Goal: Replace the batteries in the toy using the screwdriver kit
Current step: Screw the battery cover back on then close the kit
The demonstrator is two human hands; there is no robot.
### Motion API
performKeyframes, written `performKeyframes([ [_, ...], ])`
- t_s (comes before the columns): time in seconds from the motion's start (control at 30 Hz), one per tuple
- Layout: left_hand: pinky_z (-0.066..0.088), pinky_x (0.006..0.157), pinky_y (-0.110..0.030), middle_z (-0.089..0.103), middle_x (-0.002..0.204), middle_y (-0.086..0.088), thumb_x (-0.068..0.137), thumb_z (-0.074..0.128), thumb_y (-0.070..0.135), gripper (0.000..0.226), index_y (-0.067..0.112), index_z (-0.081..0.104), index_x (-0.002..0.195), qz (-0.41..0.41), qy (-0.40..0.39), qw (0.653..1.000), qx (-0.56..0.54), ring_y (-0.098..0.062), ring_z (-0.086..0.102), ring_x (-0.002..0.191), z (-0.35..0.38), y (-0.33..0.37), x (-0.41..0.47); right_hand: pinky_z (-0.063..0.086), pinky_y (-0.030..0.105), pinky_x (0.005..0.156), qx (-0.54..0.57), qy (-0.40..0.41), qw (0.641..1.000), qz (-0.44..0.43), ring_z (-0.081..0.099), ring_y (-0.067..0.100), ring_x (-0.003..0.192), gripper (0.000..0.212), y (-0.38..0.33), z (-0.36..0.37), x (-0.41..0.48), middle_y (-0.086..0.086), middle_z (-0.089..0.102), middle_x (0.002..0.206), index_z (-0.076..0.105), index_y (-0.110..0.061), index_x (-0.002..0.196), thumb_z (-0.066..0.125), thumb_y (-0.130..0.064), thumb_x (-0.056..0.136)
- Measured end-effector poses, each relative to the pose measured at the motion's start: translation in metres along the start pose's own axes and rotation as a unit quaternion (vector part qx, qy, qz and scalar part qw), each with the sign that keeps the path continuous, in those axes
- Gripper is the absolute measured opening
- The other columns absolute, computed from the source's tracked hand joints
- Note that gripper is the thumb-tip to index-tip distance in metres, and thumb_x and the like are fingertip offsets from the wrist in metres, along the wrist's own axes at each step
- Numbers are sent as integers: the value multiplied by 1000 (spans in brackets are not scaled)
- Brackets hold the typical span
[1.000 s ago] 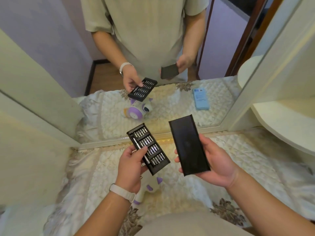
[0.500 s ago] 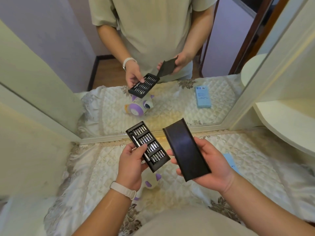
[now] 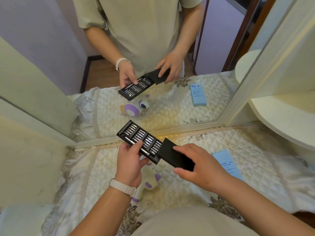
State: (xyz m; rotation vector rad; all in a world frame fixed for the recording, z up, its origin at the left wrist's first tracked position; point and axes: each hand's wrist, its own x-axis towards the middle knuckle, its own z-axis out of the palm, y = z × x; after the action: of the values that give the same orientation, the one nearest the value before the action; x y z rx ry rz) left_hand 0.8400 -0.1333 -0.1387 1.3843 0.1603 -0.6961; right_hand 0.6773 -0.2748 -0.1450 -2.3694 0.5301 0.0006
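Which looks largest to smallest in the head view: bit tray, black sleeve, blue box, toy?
1. bit tray
2. black sleeve and blue box: alike, both partly hidden, so unranked
3. toy, mostly hidden beneath the left hand

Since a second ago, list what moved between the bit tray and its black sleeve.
The right hand swung the black sleeve from beside the bit tray into line with it. The sleeve now covers the tray's near end, where the two were apart before. Unchanged: the left hand grips the tray, and the toy and blue box lie on the quilt.
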Motion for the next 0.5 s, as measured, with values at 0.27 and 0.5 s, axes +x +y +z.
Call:
performKeyframes([
  [0.27,62,75,-47,66,110,-15,98,57,7,19,8,52,116,0,4,1000,-29,-22,69,87,1,1,1,45,22,83,-80,44,995,-41,54,11,106,63,7,14,-6,-8,53,127,47,-38,138,47,-66,81],
  [0.5,62,76,-49,67,109,-15,98,58,7,31,-2,50,127,5,28,999,-28,-24,70,90,-1,0,3,50,27,75,-126,45,989,-60,60,17,97,59,5,12,-5,-2,60,119,52,-34,133,51,-61,81],
])
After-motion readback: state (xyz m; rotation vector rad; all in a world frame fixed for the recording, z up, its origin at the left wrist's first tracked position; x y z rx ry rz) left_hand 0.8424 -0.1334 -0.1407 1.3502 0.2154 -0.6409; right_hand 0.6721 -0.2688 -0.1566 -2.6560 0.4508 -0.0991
